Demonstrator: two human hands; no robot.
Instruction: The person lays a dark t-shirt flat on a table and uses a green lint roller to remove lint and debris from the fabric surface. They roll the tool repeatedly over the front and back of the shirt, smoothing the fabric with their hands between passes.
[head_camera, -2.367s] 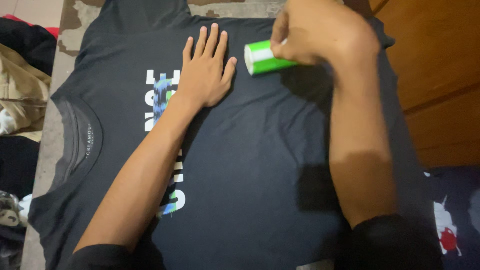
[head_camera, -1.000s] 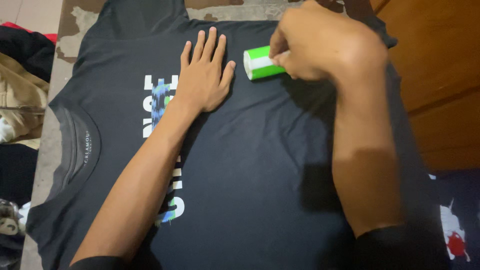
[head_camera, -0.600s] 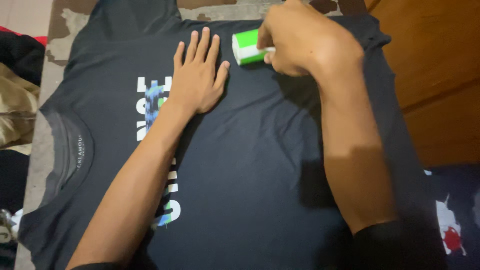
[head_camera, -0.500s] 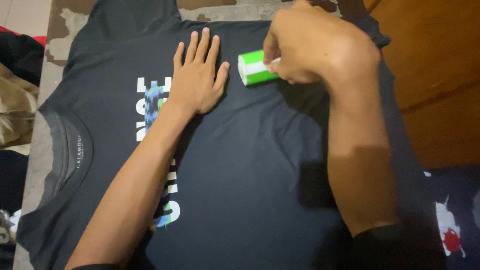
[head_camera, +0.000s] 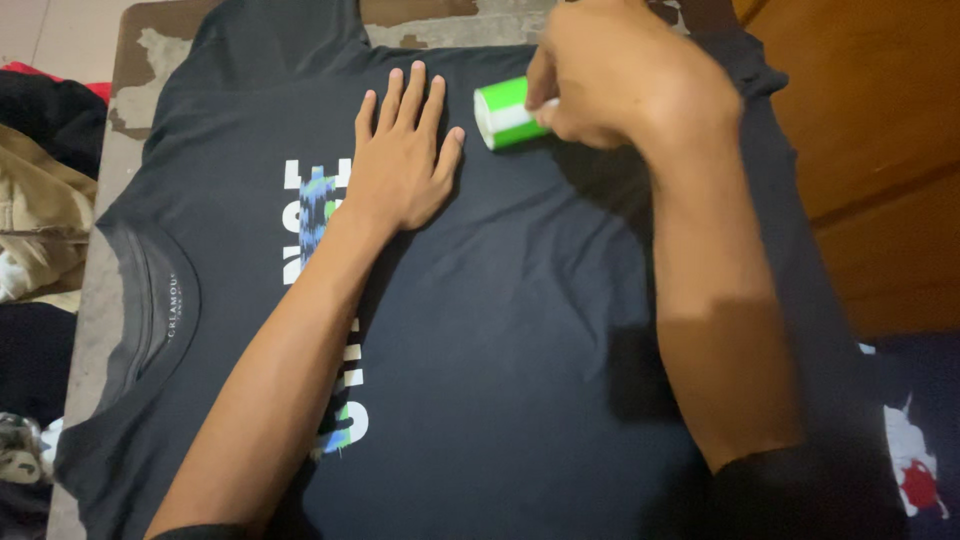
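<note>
Head view: looking down on a dark T-shirt (head_camera: 520, 330) spread flat, front up, over a worn desk (head_camera: 130, 90), neck opening to the left.
Left hand: the left hand (head_camera: 405, 160) lies open and flat on the shirt, fingers together and pointing away, palm pressing the cloth just right of the white, blue and green print (head_camera: 318, 215).
Right hand: the right hand (head_camera: 625, 75) is closed around the handle of a lint roller (head_camera: 510, 112); only the green and white roll shows past the fingers.
Roller position: the roll sits on the shirt's upper chest area, just beside the left hand's thumb side, not touching it.
Step in hand: judging by the pose, one hand pins the fabric while the other runs the roller over it, working the stretch near the far edge.
Next move calls for: likely even downward pressure on the roll, strokes kept clear of the pinning fingers, and cloth held taut so it does not bunch or lift.
Surroundings: tan and dark clothes (head_camera: 35, 210) are heaped at the left; a wooden panel (head_camera: 870, 130) stands at the right; another dark garment with a red and white print (head_camera: 915, 465) lies at lower right.
</note>
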